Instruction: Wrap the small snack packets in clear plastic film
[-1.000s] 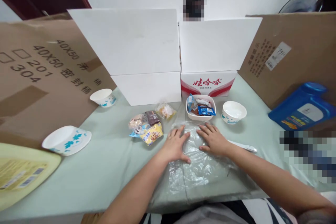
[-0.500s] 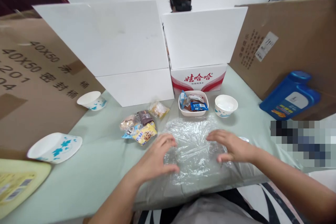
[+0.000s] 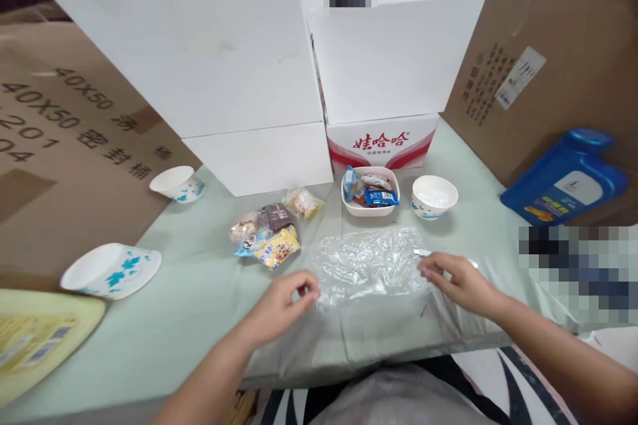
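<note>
A crinkled clear plastic bag lies spread on the green tablecloth in front of me. At its left edge my left hand is closed, with thumb and fingertips pinching the film. My right hand is closed at the opposite edge, fingers pressed together on the film. Beside that hand, a thin white-handled tool is partly hidden under the fingers. Several wrapped snacks lie beyond my left hand. A white square bowl with packets inside stands behind the bag.
Paper bowls stand at the right, far left and near left, where one lies tipped. A blue bottle and a yellow container flank the table. White box panels and cardboard surround it. A person sits beyond.
Both hands have gone from open and hovering over the plastic to closed at its side edges. The plastic's near edge now lies farther from the table's front. The view has shifted slightly.
</note>
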`<state>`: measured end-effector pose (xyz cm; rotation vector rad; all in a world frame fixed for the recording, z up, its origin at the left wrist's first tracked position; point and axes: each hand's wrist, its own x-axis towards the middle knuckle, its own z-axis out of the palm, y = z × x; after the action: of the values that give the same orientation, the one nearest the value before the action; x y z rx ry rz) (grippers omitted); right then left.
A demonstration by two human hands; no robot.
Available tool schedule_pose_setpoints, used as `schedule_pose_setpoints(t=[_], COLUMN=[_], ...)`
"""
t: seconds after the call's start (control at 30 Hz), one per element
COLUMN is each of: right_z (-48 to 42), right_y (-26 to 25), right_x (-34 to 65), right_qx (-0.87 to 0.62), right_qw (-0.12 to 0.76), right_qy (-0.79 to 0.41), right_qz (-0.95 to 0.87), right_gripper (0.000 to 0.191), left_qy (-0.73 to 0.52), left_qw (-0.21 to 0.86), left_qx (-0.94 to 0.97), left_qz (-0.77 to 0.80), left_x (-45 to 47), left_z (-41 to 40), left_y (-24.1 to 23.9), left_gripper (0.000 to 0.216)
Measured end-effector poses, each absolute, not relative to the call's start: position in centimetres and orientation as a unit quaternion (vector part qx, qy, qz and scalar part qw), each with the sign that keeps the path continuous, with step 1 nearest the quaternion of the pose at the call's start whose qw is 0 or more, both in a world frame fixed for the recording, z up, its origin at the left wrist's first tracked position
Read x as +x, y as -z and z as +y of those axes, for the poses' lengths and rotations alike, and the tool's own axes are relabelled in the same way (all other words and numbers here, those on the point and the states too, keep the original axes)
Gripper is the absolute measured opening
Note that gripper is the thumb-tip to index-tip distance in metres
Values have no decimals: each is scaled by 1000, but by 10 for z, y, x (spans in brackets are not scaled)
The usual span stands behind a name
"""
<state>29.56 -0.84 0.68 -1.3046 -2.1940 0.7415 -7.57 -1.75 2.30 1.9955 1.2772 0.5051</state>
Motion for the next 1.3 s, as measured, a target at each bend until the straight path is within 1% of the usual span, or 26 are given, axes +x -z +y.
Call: schedule_pose_setpoints(t=[0.07,0.13,0.23,0.3,0.4,0.53,0.6,0.67,0.73,0.77,0.8,0.87,0.97,1.07,1.13,1.23,1.3], right_z=[13,30,45,47,48,48,48,48,47,47,47,48,54,62,63,57,50], right_y=[0,10,27,36,47,51,51,50,50,49,49,47,45,41,39,39,43], right_x=[287,277,266,262,259,258,257,255,252,250,249,250,264,289,301,296,280], right_qx=[-547,-591,-627,-636,-630,-629,-626,-620,-616,-616,-616,-625,-674,-737,-744,-657,-551], right_qw=[234,201,127,95,88,97,91,85,79,75,70,60,53,56,94,194,214], right_qy=[-219,-155,-71,-23,37,72,78,81,85,86,86,84,78,79,96,103,66], right_qz=[-774,-766,-765,-766,-771,-768,-771,-775,-779,-780,-780,-773,-733,-669,-654,-721,-804], right_gripper=[24,26,32,34,35,31,28,27,28,28,28,28,27,25,25,30,35], left_qy=[-194,-151,-128,-124,-126,-130,-156,-231,-305,-318,-305,-227,-97,-44,-37,-31,-28], left_qw=[292,235,201,187,160,125,85,3,-68,-77,-64,-17,39,72,82,89,94], left_qx=[747,722,706,702,696,691,691,703,741,774,813,882,917,911,909,909,911], left_qz=[565,633,667,676,689,700,701,673,594,542,492,413,386,403,407,405,400], left_x=[-68,-59,-50,-47,-45,-45,-45,-43,-38,-34,-30,-22,-16,-16,-18,-21,-24], left_z=[8,29,46,49,48,47,45,40,35,32,30,27,27,28,28,28,30], left_y=[-20,-13,1,10,19,26,27,26,26,27,29,36,45,50,50,48,46], left_gripper=[13,5,10,12,9,10,16,21,20,21,24,36,64,69,69,70,70])
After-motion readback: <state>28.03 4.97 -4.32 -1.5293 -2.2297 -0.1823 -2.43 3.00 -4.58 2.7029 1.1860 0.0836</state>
